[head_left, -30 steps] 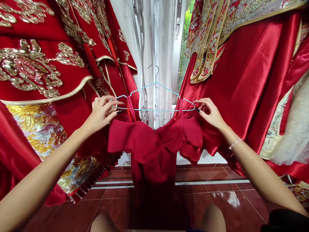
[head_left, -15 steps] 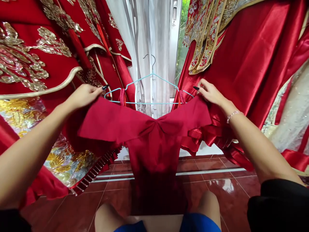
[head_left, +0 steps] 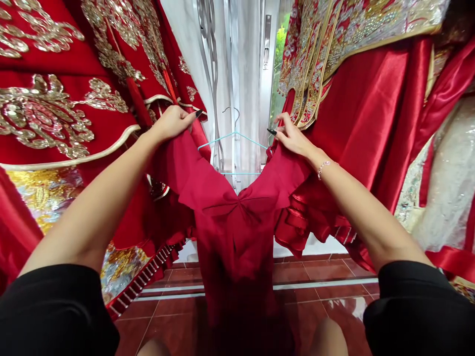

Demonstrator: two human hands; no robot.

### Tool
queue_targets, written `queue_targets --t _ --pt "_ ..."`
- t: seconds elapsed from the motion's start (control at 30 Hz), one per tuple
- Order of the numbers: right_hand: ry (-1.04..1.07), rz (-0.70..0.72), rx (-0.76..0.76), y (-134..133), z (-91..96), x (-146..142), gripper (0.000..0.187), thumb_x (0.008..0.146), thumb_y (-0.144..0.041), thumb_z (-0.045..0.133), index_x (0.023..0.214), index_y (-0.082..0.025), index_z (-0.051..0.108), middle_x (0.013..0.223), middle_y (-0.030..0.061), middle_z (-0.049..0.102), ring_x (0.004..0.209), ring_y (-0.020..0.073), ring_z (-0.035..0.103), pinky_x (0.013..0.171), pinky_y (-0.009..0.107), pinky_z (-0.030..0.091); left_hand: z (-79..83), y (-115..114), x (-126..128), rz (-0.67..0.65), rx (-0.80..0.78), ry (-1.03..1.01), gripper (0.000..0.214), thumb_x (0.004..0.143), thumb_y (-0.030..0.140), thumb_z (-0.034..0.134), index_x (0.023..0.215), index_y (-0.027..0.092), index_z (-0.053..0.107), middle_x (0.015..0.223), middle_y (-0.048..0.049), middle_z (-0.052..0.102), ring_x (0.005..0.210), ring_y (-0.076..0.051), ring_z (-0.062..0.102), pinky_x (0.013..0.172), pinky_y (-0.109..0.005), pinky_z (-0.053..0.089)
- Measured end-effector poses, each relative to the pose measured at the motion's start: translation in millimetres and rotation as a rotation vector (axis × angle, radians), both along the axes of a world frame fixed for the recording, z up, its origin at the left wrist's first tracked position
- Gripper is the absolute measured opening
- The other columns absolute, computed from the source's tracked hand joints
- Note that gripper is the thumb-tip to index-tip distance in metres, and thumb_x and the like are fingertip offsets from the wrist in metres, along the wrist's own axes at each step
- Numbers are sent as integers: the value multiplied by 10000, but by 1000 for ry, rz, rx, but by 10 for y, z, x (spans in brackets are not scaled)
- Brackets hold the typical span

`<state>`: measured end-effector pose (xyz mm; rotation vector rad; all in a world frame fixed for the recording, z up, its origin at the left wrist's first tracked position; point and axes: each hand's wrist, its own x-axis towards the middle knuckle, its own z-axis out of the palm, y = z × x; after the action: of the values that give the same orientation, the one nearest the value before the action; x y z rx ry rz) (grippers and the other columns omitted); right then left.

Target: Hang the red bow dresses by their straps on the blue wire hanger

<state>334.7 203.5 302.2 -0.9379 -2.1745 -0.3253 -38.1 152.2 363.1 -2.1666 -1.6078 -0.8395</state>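
A dark red dress with a bow at the neckline hangs in front of me on a thin light-blue hanger. The hanger's metal hook points up; I cannot make out what, if anything, it hangs from. My left hand pinches the dress's shoulder at left, above the hanger's end. At the other shoulder my right hand grips the fabric between thumb and fingers, beside a hanging loop. The hanger's two ends are partly covered by the cloth.
Red garments with gold sequin embroidery hang close on the left. On the right hang a red satin skirt and a beaded top. White curtains and a door frame stand behind, above a red tiled floor.
Both hands have moved inward, lifting the dress shoulders over the hanger's ends. The shoulder fabric now slopes more steeply. The left loop is now hidden.
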Motion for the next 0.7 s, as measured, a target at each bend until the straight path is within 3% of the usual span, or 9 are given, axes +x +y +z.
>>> queue_targets --t 0.1,0.23,0.43,0.57,0.7 --pt "-22 4 12 -20 42 -118 538 1013 -582 279 1416 -230 332 982 62 661 821 231 607 834 430 475 6 28 228 2 68 10 492 1016 397 380 587 188 502 541 3 431 617 -128 352 668 -293 306" --pt "-156 -27 14 -108 -19 -246 484 1021 -512 299 1371 -208 439 954 71 677 827 237 605 798 396 444 -158 188 392 20 55 116 476 976 431 409 561 204 457 553 -32 407 645 -182 447 663 -324 295" --pt "-443 -72 32 -210 -31 -189 444 988 -511 377 953 -190 682 949 102 683 863 248 615 724 373 393 -345 290 211 -113 32 149 466 934 444 406 526 222 365 534 -33 380 583 -184 420 647 -335 300" --pt "-413 -48 -44 -48 65 -225 459 918 -602 528 799 -194 701 813 90 654 871 254 632 763 395 426 -345 277 174 -120 -9 109 450 915 429 428 522 226 344 542 -22 360 573 -169 382 652 -337 303" --pt "-319 -21 -40 171 143 -294 492 808 -697 647 779 -209 703 686 74 621 903 288 644 813 437 471 -348 261 208 -94 -47 84 412 909 425 432 550 223 401 558 -29 388 610 -186 427 678 -341 332"
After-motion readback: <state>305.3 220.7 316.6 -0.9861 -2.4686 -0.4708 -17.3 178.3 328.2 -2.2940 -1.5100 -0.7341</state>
